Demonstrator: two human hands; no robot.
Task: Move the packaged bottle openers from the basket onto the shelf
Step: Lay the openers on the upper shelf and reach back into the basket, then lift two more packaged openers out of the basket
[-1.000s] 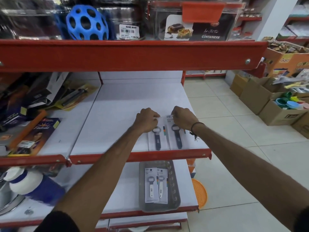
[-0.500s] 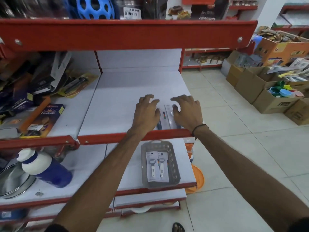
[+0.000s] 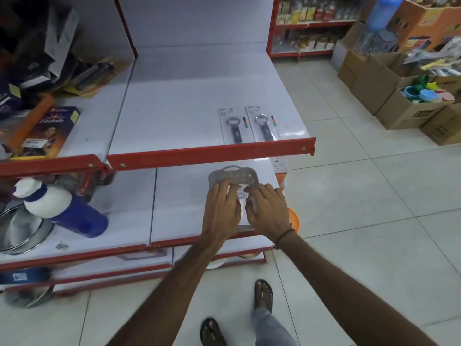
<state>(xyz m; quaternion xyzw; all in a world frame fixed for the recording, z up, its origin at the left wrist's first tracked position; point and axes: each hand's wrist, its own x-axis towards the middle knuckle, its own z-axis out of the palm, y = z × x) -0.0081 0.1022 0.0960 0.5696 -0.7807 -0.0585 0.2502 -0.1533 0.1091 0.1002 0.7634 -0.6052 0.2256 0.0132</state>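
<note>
Two packaged bottle openers with dark handles lie side by side on the white middle shelf, near its front right edge. One level down, a grey perforated basket sits on the lower shelf. My left hand and my right hand are both down inside the basket, fingers resting on the white-handled packaged openers, of which only a strip shows between the hands. The palms hide whether either hand grips a package.
A blue and white bottle and steel pans sit at the left of the lower shelf. Boxed goods crowd the left of the middle shelf. Cardboard boxes stand on the floor at right. An orange item shows beside the shelf end.
Both hands left the two dark openers on the middle shelf and dropped into the basket below. The camera tilted downward; my feet now show.
</note>
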